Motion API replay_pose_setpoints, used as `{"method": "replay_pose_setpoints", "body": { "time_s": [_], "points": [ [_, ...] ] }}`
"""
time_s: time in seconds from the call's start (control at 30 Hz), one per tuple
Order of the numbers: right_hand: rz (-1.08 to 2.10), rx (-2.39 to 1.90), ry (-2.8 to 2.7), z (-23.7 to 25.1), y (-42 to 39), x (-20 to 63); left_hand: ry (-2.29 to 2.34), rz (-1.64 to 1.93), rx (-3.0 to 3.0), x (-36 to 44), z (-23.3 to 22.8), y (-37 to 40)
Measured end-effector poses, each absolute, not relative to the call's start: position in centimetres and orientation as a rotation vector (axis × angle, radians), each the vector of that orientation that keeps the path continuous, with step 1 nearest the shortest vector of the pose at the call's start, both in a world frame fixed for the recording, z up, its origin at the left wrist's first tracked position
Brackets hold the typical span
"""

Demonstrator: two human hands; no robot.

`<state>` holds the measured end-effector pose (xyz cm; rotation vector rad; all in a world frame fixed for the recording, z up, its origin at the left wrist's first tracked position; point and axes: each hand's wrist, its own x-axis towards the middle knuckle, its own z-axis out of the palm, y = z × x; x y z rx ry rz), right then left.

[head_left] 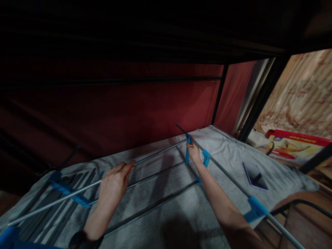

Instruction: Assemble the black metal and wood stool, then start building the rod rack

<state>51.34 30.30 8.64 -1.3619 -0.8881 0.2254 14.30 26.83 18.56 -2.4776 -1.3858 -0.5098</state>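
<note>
Two bare hands on metal rack frame [155, 180] lying across grey blanket [181, 214], centre of frame. Lower left: bundle of loose rods [49, 207] with blue connectors [66, 192]. Left hand [114, 181] flat, fingers together, resting over long rod [145, 159]. Right hand [193, 150] closed around blue corner joint [188, 140], right of centre. Further right: phone [255, 176] face-up on blanket. Far right: red-edged box [295, 145].

Grey blanket [181, 211] w/ rack [153, 180]; phone [255, 176]
</note>
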Motion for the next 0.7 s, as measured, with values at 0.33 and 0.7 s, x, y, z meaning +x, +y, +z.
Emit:
{"method": "replay_pose_setpoints", "body": {
  "time_s": [0.33, 0.7],
  "points": [
    [0.103, -1.431, -0.949, 7.9, 30.8, 51.7, -1.293, -0.537, -2.481, 13.7, 17.5, 27.9],
    [0.095, -1.438, -0.932, 7.6, 30.7, 51.4, -1.221, -0.459, -2.429, 13.7, 18.9, 29.0]
  ]
}}
